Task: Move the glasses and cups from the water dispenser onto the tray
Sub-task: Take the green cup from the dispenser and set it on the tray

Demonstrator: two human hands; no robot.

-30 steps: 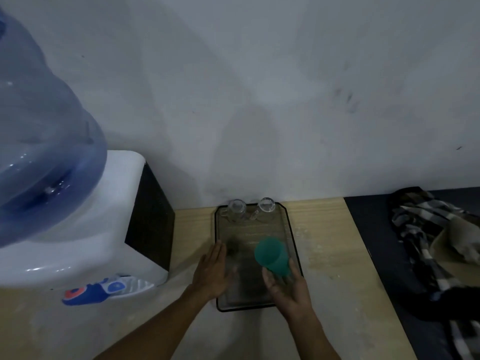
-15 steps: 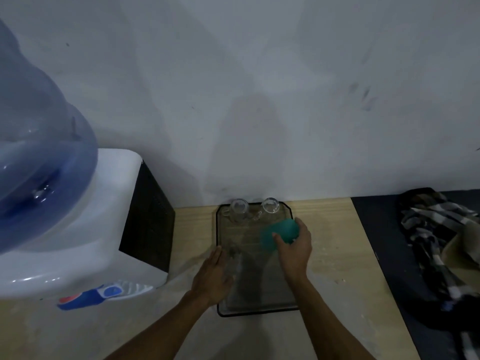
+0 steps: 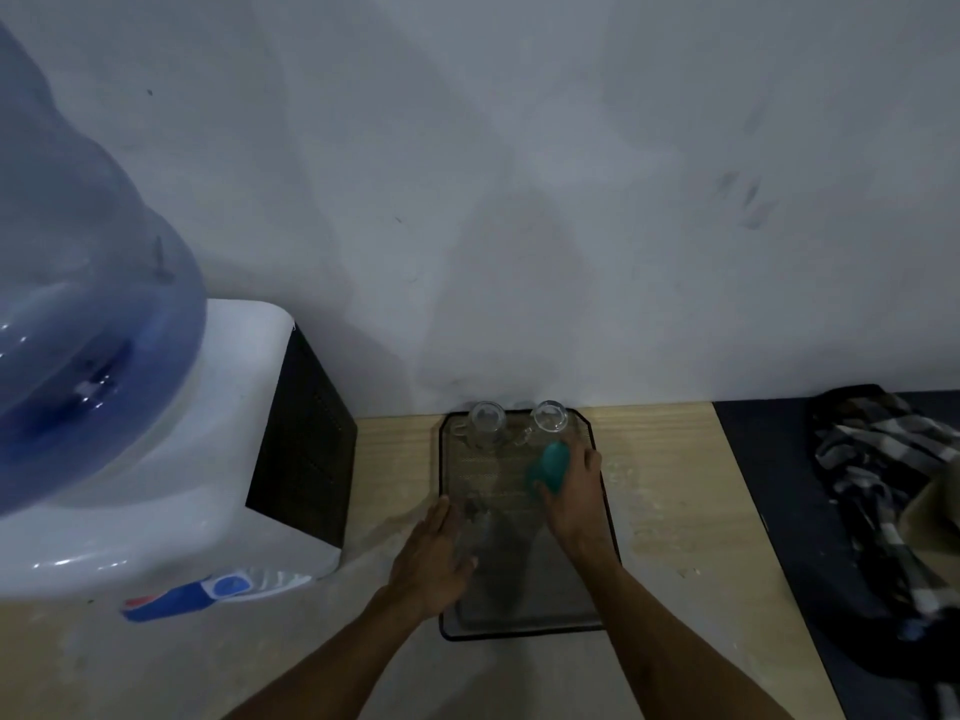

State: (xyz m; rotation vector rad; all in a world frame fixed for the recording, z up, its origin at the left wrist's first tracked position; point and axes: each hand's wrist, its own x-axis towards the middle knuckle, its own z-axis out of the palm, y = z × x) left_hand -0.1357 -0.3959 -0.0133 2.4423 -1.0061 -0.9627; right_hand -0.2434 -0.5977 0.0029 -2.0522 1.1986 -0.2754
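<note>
A dark rectangular tray (image 3: 605,517) lies on the wooden counter against the wall. Two clear glass mugs (image 3: 487,419) (image 3: 550,417) stand at its far end. My right hand (image 3: 571,498) is shut on a green cup (image 3: 548,467), held low over the tray's right side just in front of the right mug. My left hand (image 3: 434,556) is at the tray's left edge, curled around a faint clear glass (image 3: 475,527) standing on the tray. The glass is blurred and hard to make out.
The white water dispenser (image 3: 171,491) with its big blue bottle (image 3: 78,324) stands at the left, its blue and red taps (image 3: 208,592) at the front. A checked cloth (image 3: 878,485) lies on a dark surface at the right. The wall is close behind the tray.
My right hand has carried the green cup from the tray's near middle to its far right part, close to the right mug. My left hand has stayed at the tray's left edge.
</note>
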